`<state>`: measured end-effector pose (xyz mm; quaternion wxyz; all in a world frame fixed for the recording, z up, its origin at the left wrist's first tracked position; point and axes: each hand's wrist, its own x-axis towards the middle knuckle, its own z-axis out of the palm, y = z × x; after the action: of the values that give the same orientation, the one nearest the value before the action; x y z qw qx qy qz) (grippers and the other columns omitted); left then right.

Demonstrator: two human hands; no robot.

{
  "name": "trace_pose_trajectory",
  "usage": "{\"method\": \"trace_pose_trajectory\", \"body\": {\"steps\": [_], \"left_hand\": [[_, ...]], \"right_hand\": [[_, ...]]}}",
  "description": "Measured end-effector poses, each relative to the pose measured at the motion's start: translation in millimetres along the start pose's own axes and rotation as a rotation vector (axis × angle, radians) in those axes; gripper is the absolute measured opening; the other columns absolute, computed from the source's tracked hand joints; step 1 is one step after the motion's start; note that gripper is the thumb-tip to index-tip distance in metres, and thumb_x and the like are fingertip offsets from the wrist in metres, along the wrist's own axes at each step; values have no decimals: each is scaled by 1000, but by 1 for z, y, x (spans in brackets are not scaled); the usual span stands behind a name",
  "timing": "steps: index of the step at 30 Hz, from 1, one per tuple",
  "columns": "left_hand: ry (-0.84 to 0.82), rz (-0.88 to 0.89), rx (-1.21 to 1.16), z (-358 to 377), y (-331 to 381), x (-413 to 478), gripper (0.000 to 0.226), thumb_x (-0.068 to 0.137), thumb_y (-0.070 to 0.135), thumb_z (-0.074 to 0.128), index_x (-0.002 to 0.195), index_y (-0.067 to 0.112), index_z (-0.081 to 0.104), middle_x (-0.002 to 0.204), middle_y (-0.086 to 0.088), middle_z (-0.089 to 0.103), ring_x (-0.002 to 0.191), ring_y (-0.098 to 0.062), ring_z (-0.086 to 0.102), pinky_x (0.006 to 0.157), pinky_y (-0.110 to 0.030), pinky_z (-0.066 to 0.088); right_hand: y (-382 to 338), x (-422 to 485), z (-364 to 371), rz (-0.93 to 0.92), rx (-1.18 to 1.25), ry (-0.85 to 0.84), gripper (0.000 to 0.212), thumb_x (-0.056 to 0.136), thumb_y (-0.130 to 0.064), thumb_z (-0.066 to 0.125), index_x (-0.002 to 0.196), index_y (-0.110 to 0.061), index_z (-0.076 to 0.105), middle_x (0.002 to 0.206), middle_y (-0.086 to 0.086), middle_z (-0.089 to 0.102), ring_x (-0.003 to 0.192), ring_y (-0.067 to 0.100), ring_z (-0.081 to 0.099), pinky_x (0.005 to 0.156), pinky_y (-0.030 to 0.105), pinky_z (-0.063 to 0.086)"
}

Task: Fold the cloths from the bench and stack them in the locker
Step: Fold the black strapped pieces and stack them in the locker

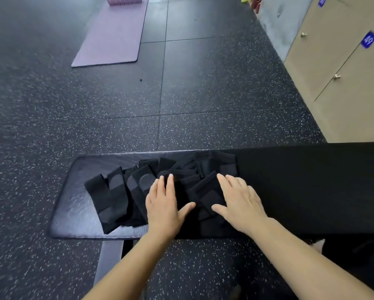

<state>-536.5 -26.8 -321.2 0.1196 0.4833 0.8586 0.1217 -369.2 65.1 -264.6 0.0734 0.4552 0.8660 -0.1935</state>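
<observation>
Several black cloths [116,198] lie overlapping in a loose row on the black padded bench [73,213]. My left hand [164,204] lies flat on the cloths near the middle of the row, fingers straight. My right hand [240,200] lies flat on a folded black cloth [205,191] just to the right, fingers spread. A larger black cloth [300,180] covers the right part of the bench. Beige lockers [344,83] with closed doors stand at the right; one carries a blue tag numbered 49.
The floor [95,115] is dark speckled rubber. A purple yoga mat [112,33] with a rolled mat at its far end lies on the floor at the back left. A grey bench leg [110,256] shows under the bench.
</observation>
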Motion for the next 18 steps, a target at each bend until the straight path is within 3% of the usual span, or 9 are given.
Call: {"method": "trace_pose_trajectory", "body": {"steps": [2,8,11,15,18], "left_hand": [[-52,-52,43,-2,0,4,102,84,69,52,156,15,3,163,-2,12,149,-21,7,118,-37,12],[-49,-98,1,-5,5,12,115,76,66,65,155,14,-1,153,1,31,141,-21,24,113,-37,20],[-50,-106,-29,-7,11,15,120,74,62,71,155,14,-3,150,-1,34,139,-22,27,112,-36,22],[1,-72,10,-9,18,15,114,76,58,70,155,15,0,149,4,33,135,-20,27,110,-33,21],[38,-52,23,-8,22,12,109,75,52,74,155,15,11,145,3,38,132,-23,29,107,-35,22]], "right_hand": [[-5,6,5,28,19,-3,85,91,-50,56,154,-20,7,152,1,28,139,21,26,111,34,28],[-12,16,18,169,37,-19,96,87,-52,61,153,-16,2,143,6,34,129,23,35,106,34,33],[-12,18,21,258,89,-36,99,82,-54,67,151,-13,8,143,7,35,130,24,36,107,34,32],[-14,20,22,343,228,-89,77,82,-44,71,137,-15,26,135,6,45,124,25,45,98,35,40],[-14,21,20,344,284,-96,56,90,-31,64,131,-15,29,126,6,52,114,26,54,87,36,45]]}}
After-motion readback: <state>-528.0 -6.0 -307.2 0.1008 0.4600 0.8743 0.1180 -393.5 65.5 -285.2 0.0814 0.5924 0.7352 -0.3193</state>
